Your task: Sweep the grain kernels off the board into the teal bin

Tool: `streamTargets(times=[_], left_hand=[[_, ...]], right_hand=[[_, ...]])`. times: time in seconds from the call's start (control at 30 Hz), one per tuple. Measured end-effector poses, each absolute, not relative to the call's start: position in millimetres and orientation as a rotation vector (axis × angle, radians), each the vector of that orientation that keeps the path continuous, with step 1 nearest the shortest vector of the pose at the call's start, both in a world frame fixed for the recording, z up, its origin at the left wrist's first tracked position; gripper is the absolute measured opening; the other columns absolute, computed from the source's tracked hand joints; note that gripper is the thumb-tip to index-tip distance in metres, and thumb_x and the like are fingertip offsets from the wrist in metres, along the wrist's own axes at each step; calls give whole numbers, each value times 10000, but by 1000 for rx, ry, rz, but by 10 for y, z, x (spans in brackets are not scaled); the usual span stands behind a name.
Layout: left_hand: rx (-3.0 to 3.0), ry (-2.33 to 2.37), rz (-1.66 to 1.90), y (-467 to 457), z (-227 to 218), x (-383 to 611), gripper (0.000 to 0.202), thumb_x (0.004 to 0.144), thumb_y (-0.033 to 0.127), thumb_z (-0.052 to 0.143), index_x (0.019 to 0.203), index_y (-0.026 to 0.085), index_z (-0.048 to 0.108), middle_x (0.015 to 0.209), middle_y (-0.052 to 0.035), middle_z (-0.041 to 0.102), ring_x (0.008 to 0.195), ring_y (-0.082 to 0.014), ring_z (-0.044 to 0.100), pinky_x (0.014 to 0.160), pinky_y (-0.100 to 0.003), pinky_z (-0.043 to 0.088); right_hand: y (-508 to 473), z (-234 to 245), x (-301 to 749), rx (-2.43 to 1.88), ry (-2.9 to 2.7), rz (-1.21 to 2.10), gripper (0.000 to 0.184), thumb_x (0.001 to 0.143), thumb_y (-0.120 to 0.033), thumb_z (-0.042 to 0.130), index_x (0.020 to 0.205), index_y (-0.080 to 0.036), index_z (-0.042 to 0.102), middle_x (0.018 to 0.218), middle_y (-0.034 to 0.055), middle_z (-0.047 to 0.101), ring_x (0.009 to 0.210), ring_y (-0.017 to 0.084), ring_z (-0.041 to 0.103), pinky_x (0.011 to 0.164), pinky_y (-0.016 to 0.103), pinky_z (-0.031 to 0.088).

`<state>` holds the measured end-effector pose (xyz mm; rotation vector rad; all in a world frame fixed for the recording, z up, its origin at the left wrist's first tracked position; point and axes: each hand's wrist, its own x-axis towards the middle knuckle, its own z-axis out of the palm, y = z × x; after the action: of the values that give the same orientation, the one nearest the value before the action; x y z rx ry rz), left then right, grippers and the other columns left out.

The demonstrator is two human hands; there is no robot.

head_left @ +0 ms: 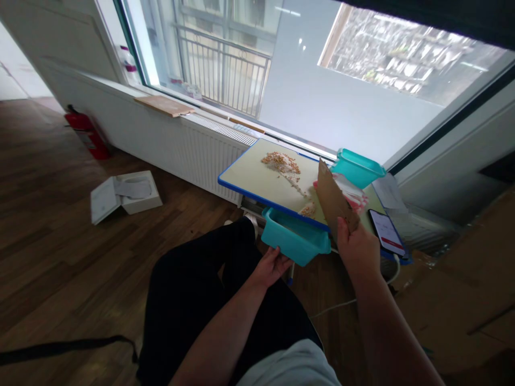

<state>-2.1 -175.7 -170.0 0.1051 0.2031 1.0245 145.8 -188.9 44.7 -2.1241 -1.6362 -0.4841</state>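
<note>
Your pale shirt (293, 367), nearside of bench (245, 170) | left hand (274, 266) holding teal bin (296, 242) below bench edge | right hand (359, 247) gripping cardboard (333, 197) above bench | kernels (282, 160) on bench could miss bin if it sags

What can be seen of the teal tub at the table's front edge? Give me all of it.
The teal tub is a rectangular, open-topped container, apparently smooth plastic, with a projecting rim and walls narrowing toward the base. Its opening faces up, just below the blue-edged table. The left hand holds it by the near lower side. Whether anything lies inside, or its rim touches the table, cannot be made out.
</note>
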Motion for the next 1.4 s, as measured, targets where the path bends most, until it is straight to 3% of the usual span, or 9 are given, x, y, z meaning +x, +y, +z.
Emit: streamTargets(times=[0.27,0.83,1.4], left_hand=[[93,211,1077,-1683,-1710,-137,418,885,237,677,1279,247,538,1168,-55,705,1041,-235,695,1057,-506,471],[89,271,1142,-1646,-1669,-248,321,861,262,709,1154,217,587,1148,-59,704,1027,-225,689,1056,-480,479],[93,296,1145,-1656,-1693,-249,411,894,290,671,1283,254,543,1251,-73,668,1162,-251,643,1091,-501,444]], right_hand=[[-1819,388,1371,-2007,-1667,-522,531,936,-475,398,1102,-72,702,722,177,688,628,277,644,587,342,427],[-1905,443,1181,-1951,-1709,-460,465,949,-412,421,1096,-82,713,751,163,704,678,260,662,606,305,430],[-1926,468,1051,-1907,-1729,-383,489,953,-457,381,1061,-109,707,722,147,689,682,251,644,615,308,426]])
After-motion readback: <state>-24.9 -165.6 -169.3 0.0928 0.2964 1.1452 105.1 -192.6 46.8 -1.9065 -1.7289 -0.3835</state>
